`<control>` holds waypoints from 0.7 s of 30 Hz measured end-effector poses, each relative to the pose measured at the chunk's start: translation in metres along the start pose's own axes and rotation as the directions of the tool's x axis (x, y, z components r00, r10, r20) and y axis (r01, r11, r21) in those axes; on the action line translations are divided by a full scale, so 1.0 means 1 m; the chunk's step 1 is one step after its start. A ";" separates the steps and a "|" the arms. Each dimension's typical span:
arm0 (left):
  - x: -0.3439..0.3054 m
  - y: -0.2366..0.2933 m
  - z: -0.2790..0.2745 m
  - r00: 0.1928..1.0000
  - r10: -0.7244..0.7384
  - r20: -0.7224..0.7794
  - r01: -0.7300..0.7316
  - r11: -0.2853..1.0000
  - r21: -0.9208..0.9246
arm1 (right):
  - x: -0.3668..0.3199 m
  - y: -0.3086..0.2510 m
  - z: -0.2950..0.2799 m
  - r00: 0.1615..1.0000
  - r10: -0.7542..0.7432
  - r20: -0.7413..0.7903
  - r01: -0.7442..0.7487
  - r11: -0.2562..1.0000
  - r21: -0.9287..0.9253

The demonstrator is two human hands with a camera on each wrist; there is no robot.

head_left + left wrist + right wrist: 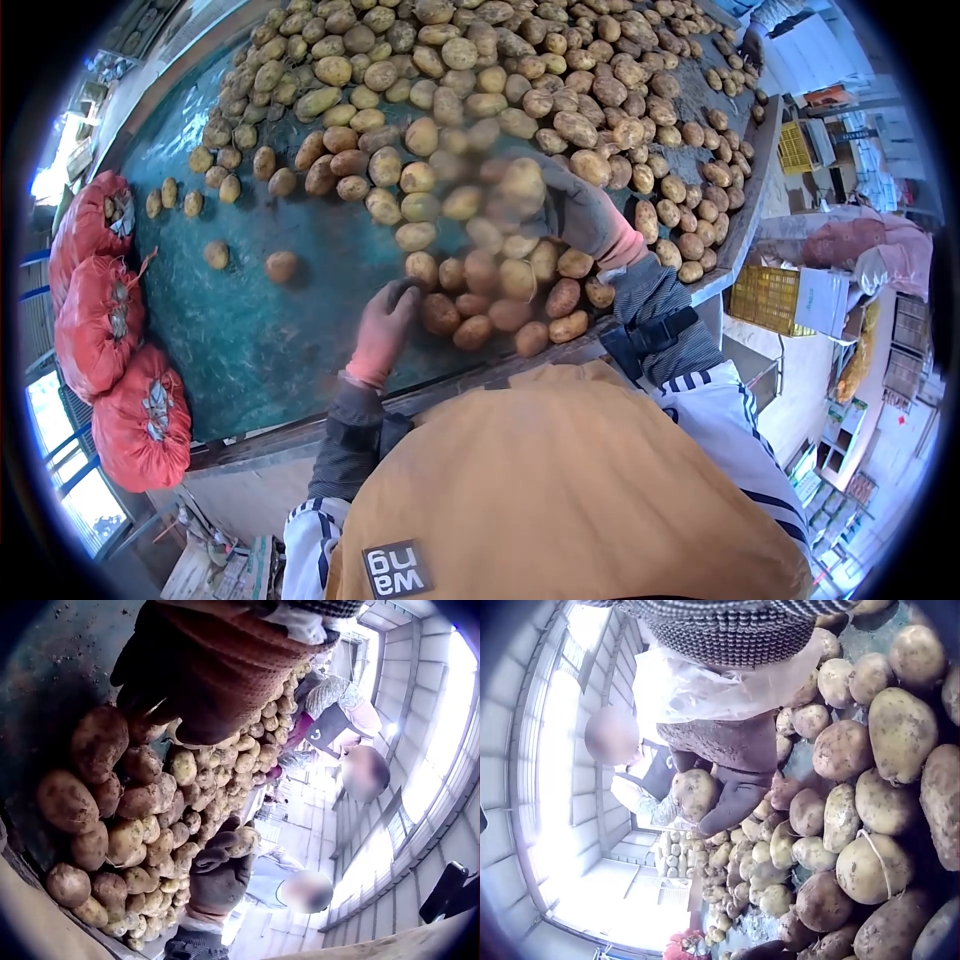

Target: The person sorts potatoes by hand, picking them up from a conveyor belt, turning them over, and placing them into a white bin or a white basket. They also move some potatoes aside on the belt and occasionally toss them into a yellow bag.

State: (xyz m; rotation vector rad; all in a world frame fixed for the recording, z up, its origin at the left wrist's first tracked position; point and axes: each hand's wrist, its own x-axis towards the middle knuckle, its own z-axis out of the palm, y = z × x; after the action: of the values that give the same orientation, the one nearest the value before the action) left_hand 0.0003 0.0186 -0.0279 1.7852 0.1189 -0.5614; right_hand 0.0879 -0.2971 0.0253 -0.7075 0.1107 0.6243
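Observation:
A potato (695, 793) is gripped in my gloved right hand (590, 215), which is raised over the pile; the right wrist view shows fingers and thumb round it. My left hand (385, 325), in a pink glove with dark fingertips, reaches down at the left edge of a cluster of potatoes (472, 332). Its fingers (139, 694) extend loosely beside the nearest potatoes in the left wrist view, with none seen in its grasp. Between and beyond both hands, loose potatoes (385, 165) lie on the green table (225, 335). Several are brownish and dirt-spotted.
Red mesh sacks (140, 415) line the table's left end. A large potato heap (560, 60) covers the far side. The table's raised edge (760, 185) runs along the right. Yellow crates (765, 300) stand beyond it. Other people (341, 712) are across the heap.

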 end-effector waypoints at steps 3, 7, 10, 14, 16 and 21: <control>0.000 -0.002 0.000 1.000 0.000 0.000 0.000 1.000 0.007 | -0.006 0.008 0.003 0.992 -0.129 -0.009 0.130 0.992 0.009; -0.002 -0.003 0.003 0.998 0.059 -0.022 -0.058 0.997 0.052 | -0.034 0.012 0.018 0.962 -0.122 -0.245 0.025 0.931 -0.364; -0.004 0.000 0.001 0.989 0.145 -0.007 -0.139 0.963 0.232 | -0.056 0.002 0.032 0.908 -0.029 -0.419 -0.136 0.923 -0.359; -0.015 0.009 -0.004 0.988 0.149 0.034 -0.153 0.961 0.229 | -0.124 -0.012 0.031 0.845 0.042 -0.532 -0.360 0.781 -0.511; -0.021 -0.001 -0.004 0.987 0.158 -0.009 -0.154 0.972 0.176 | -0.179 -0.017 -0.010 0.903 0.047 -0.426 -0.409 0.396 -0.823; -0.015 -0.025 0.001 0.988 0.152 0.032 -0.156 0.967 0.202 | -0.180 -0.005 0.014 0.794 -0.076 -0.604 -0.571 0.249 -0.782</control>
State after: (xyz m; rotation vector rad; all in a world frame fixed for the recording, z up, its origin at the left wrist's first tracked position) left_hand -0.0220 0.0279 -0.0434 1.9686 -0.0916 -0.4893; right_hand -0.0569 -0.3810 0.0925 -2.1580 0.4140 0.7849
